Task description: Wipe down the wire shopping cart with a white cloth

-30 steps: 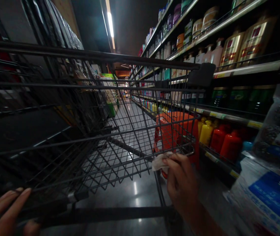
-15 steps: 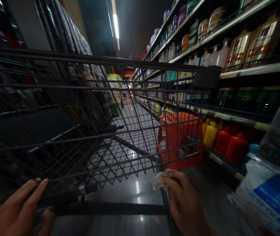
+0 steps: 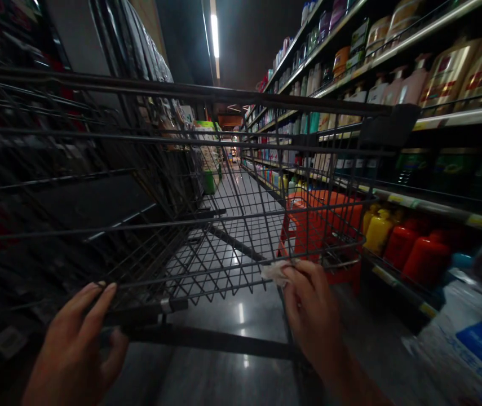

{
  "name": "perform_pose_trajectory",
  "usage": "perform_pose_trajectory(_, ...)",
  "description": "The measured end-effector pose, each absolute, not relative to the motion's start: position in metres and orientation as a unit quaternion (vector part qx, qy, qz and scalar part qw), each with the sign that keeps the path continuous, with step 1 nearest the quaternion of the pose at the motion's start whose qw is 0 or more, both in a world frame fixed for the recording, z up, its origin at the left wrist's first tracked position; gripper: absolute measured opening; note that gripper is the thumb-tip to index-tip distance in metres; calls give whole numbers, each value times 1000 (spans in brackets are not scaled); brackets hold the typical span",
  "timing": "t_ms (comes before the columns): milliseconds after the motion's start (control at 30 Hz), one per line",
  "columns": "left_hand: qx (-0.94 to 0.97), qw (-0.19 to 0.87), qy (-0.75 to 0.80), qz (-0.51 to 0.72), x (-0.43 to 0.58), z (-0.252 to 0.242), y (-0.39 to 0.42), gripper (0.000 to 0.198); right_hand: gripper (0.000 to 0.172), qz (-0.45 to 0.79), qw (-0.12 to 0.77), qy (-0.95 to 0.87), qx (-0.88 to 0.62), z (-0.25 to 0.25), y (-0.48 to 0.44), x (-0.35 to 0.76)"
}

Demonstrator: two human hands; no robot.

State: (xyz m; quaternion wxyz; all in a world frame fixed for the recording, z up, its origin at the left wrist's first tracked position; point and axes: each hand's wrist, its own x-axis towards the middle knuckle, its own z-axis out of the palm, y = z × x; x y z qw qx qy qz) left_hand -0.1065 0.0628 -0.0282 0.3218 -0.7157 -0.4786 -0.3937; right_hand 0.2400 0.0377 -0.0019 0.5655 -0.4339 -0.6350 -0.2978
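A dark wire shopping cart (image 3: 173,89) stands right in front of me and spans most of the view. My right hand (image 3: 314,310) pinches a crumpled whitish wipe (image 3: 275,272) and presses it to the cart's lower wire rail, right of centre. At the lower left, my left hand (image 3: 78,338) has its fingers stretched out and the thumb apart. Its fingertips rest at the same lower rail, and no object shows in it. The cart's lower frame bar (image 3: 219,341) runs beneath both hands.
Beyond the cart's right side is an orange plastic stool (image 3: 353,211). Shelves of bottles line the right, with red bottles (image 3: 427,259) low down. A white and blue plastic bag (image 3: 447,321) sits at the lower right. Dark hanging goods (image 3: 143,51) flank the aisle's left.
The view has shifted, so the shelves and stool sit farther right. My left hand appears higher and farther right. My right hand, with the wipe, has risen slightly along the rail.
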Motion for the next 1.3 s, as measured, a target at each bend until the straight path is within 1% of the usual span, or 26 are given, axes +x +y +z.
perform_pose_trajectory(133,-720,337,-487,-363,-102,-23,56,74,25,-241,549,-659,-455,-3,24,239)
perform_pose_trajectory(233,-719,339,-493,-354,-101,-21,54,74,24,-266,540,-661,-447,14,12,237)
perform_pose_trajectory(333,-722,349,-487,-346,-99,-19,53,74,26,-298,555,-662,-406,37,11,224)
perform_pose_trajectory(433,-722,360,-487,-334,-95,-17,51,74,27,-272,567,-688,-362,49,25,204)
perform_pose_trajectory(500,-722,363,-488,-331,-93,-16,50,73,26,-267,559,-701,-352,47,39,192)
perform_pose_trajectory(633,-725,373,-488,-311,-91,-15,47,74,24,-295,549,-694,-361,27,53,181)
perform_pose_trajectory(900,-725,366,-493,-312,-90,-17,45,73,20,-303,522,-716,-351,-1,47,182)
perform_pose_trajectory(1100,-733,348,-497,-306,-94,-19,43,70,20,-301,501,-729,-356,-20,46,191)
perform_pose_trajectory(1200,-729,344,-505,-307,-90,-18,40,72,19,-296,506,-729,-353,-15,46,193)
perform_pose_trajectory(1300,-721,343,-516,-310,-86,-18,38,75,19,-306,510,-729,-339,5,46,190)
